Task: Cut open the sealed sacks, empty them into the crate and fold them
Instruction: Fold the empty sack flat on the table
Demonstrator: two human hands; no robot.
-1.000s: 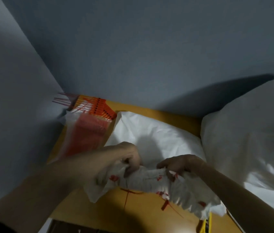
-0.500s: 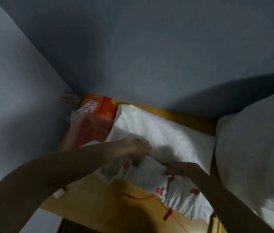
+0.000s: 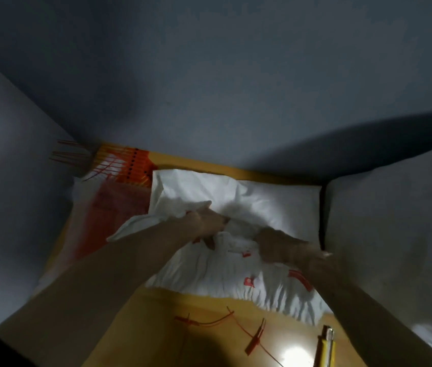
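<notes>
Head view: sack [image 3: 225,276] held on the table [image 3: 156,327] by both hands.
Its cloth is gripped in the curled fingers of the left hand [image 3: 205,225] and right hand [image 3: 279,245]; red ties [image 3: 209,322] and a knife [image 3: 324,348] are seen nearer.

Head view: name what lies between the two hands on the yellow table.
In the head view, a bunched stretch of the white red-printed sack lies between the left hand and the right hand, and both hands grip it.
</notes>
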